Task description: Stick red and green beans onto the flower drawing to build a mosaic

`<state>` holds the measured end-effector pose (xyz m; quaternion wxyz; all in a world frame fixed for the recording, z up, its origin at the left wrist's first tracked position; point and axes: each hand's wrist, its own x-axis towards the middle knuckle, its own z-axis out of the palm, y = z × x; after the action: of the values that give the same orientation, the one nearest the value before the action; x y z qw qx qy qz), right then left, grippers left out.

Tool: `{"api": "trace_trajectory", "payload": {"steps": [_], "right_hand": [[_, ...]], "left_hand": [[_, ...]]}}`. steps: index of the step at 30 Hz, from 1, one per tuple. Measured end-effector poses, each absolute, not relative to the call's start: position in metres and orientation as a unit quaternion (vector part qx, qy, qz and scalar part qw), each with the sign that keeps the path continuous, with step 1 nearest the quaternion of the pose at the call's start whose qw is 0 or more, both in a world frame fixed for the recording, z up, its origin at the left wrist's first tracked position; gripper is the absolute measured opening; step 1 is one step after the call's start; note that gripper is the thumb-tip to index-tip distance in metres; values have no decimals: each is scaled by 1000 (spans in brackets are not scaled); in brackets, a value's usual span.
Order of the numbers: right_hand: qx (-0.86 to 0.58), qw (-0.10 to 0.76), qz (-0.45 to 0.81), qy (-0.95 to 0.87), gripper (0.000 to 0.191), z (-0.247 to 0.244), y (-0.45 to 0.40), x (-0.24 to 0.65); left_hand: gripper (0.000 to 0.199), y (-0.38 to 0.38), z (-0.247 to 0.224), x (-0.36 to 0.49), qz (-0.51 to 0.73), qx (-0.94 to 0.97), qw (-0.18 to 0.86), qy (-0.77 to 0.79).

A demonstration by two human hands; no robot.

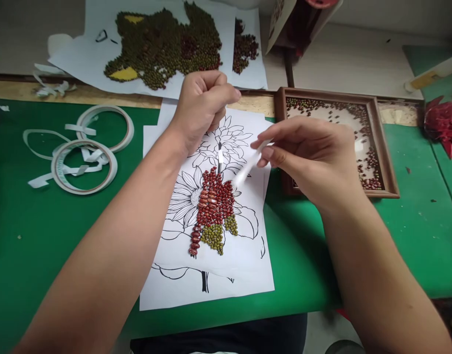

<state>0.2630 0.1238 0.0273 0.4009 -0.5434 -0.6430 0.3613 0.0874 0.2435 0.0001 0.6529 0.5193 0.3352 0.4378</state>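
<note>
My left hand is closed in a fist over the upper part of the flower drawing; what its fingers may hold is hidden. My right hand pinches a strip of white tape between thumb and fingers, and the strip's blurred lower end reaches the right edge of the red beans. Red and speckled beans and green beans cover the middle of the drawing sheet. A small white piece lies on the drawing just above the beans.
Two tape rolls with loose strips lie on the green table at left. A wooden tray with scattered beans stands at right. Behind lies a bean-covered animal picture. A red crinkled object is at far right.
</note>
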Motion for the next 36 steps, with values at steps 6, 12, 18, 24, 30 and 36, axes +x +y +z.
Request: {"api": "trace_trajectory", "payload": {"steps": [6,12,18,24,30,36], "right_hand": [[-562,406,191,-694,17,18,122,261],[-546,336,145,-753,23,15,122,265],[-543,316,155,-762,19,14,120,265],[-525,292,173,-780,17,19,119,262],[-505,271,188,-797,20,21,119,262],[-514,266,191,-793,17,21,119,262]], "left_hand": [[49,245,-3,87,434,517,652,346],[61,245,-2,87,430,526,645,350],[56,243,0,89,442,517,651,336],[59,243,2,89,423,522,637,377],[60,247,-5,89,438,512,649,353],[47,245,-4,88,434,528,651,331]]}}
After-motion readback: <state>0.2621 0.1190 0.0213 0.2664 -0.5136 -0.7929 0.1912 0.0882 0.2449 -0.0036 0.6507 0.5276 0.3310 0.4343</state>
